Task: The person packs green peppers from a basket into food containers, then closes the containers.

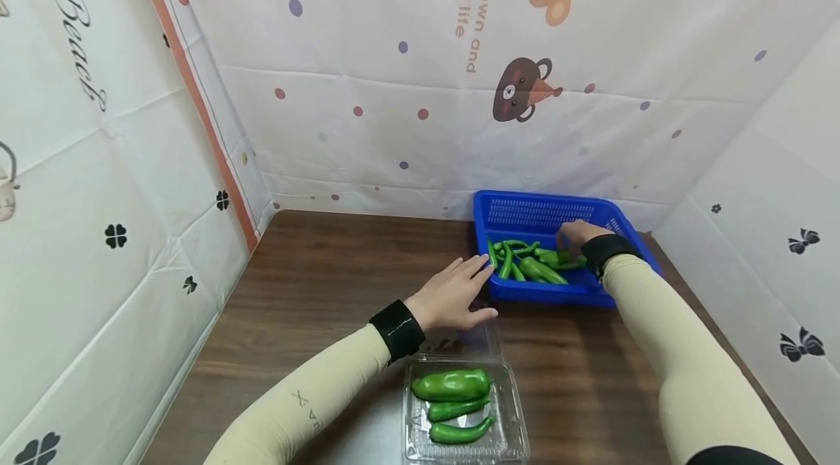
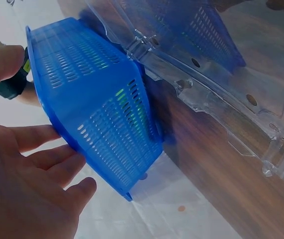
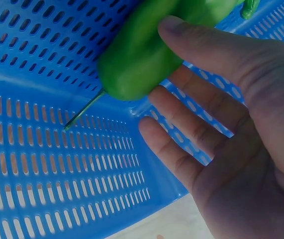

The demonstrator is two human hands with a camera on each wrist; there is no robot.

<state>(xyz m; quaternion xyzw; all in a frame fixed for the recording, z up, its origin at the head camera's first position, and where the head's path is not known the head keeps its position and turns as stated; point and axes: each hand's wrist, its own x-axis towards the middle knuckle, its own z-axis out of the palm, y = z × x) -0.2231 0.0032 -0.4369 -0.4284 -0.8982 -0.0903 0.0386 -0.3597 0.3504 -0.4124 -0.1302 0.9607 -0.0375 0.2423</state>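
My right hand point(image 1: 579, 233) is down inside the blue basket point(image 1: 554, 293). In the right wrist view its thumb lies over a large green pepper point(image 3: 137, 55), with the index finger mostly hidden behind it; the other fingers extend below. Several green peppers point(image 1: 541, 270) lie in the basket's left half. With fingers spread, my left hand point(image 1: 453, 296) reaches the basket's left side, fingertips right at the rim in the left wrist view. Below that hand, a clear plastic box point(image 1: 515, 407) holds one large pepper point(image 1: 453, 384) and two slimmer ones point(image 1: 461, 431).
The box's transparent lid point(image 2: 221, 99) is hinged back toward the basket, under my left hand. Everything stands on a dark wooden table point(image 1: 328, 268). A printed white sheet point(image 1: 367, 137) hangs behind the basket, and others line both sides.
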